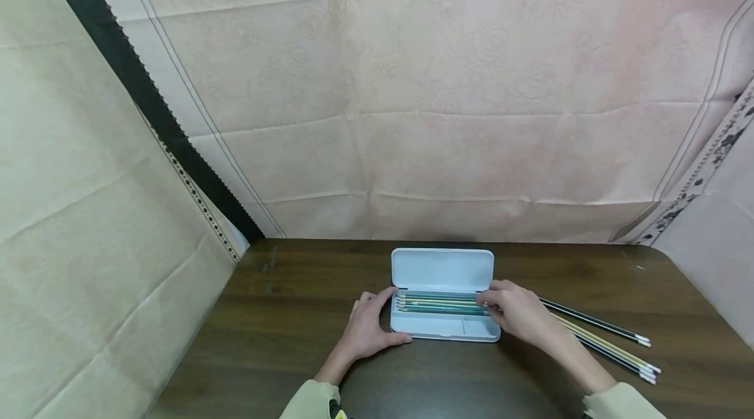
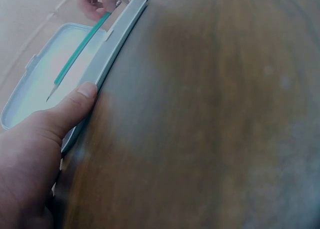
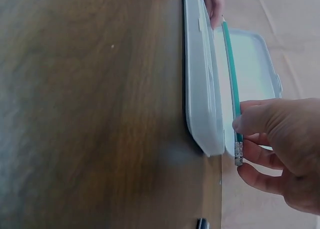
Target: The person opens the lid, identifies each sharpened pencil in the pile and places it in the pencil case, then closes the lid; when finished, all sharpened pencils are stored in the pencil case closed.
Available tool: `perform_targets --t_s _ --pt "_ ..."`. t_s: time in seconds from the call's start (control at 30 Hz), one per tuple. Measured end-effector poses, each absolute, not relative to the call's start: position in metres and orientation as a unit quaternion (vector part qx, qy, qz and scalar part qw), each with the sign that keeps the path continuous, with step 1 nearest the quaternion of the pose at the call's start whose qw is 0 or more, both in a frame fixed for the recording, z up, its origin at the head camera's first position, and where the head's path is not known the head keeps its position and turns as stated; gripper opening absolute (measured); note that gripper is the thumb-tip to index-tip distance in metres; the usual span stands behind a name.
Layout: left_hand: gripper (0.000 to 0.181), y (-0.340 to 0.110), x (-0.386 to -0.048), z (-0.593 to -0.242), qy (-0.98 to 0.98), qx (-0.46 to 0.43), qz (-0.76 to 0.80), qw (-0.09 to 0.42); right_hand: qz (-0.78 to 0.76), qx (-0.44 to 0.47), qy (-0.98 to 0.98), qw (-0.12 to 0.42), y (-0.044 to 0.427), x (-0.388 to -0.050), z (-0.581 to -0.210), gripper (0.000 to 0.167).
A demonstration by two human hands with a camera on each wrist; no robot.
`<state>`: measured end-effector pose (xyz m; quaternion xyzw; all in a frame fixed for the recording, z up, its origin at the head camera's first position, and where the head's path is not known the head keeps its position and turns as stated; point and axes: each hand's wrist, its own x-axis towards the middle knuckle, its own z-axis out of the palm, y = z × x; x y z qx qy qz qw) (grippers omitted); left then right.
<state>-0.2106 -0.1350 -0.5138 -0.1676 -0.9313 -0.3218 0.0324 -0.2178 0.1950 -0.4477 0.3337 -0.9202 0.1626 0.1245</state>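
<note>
A light-blue pencil case [image 1: 448, 326] lies with its lid raised on the table, several green and yellowish pencils [image 1: 438, 301] in it. My left hand [image 1: 371, 324] grips its left end, the thumb [image 2: 75, 105] on the front edge and the fingers toward the back corner. My right hand [image 1: 512, 308] pinches a green pencil [image 3: 231, 71] near its blunt end, between thumb and fingers. In both wrist views this pencil shows above the case's front wall, its sharpened tip pointing toward the left hand.
More pencils lie on the table to the right: dark ones [image 1: 595, 319] farther back, yellowish ones [image 1: 612, 346] and dark ones nearer, partly behind the right forearm. The brown wooden table [image 1: 318, 275] meets a cloth-covered wall [image 1: 442, 163] at its back edge.
</note>
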Motion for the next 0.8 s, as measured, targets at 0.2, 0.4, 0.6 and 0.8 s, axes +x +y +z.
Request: perform_targets --t_s 0.2,0.4,0.6,0.8 --pt "0.096 -0.137 -0.211 -0.515 -0.931 -0.171 -0.319 0.038 0.176 0.344 -0.916 0.111 0.182 -0.221 -0.449 0.023" --pt "0.097 -0.136 -0.211 -0.514 -0.933 -0.166 -0.318 0.031 0.172 0.346 -0.917 0.098 0.175 -0.223 -0.45 0.022" --pt "0.097 -0.135 -0.21 -0.513 -0.933 -0.17 -0.316 0.032 0.17 0.345 -0.919 0.081 0.172 -0.224 -0.453 0.023" --pt "0.097 -0.134 -0.21 -0.512 -0.933 -0.168 -0.317 0.034 0.168 0.352 -0.917 0.081 0.17 -0.225 -0.453 0.023"
